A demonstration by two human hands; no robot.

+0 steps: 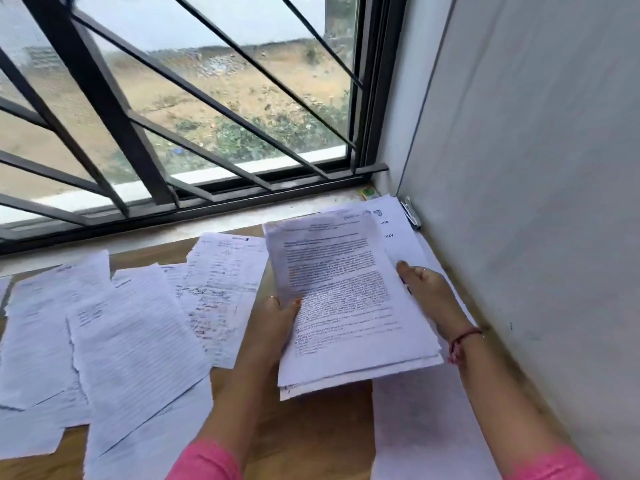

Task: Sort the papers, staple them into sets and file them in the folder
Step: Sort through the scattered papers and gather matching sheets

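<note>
Loose papers spread over the table's left half, overlapping, some lined and handwritten, a few reaching toward the far edge by the window sill. Left hand grips the stack at its left edge, thumb on the top printed page, fingers underneath. Stack held up off the table, tilted, roughly mid-right; bottom sheets fan out unevenly at the near edge. Right hand supports the stack's right edge, mostly behind the paper, so how far the fingers curl round it can't be made out. More sheets lie under and beyond the stack toward the far right corner, and another white sheet runs along the right edge by the wall. Stapler sits in that far right corner against the wall, untouched. No folder identifiable. Judged step: still sorting or squaring the stack, nothing stapled yet. Risks: the misaligned bottom sheets could slip out if the left pinch loosens; setting the stack down on the sheets below could mix sets; reaching for the stapler one-handed could let the stack sag and spill.
</note>
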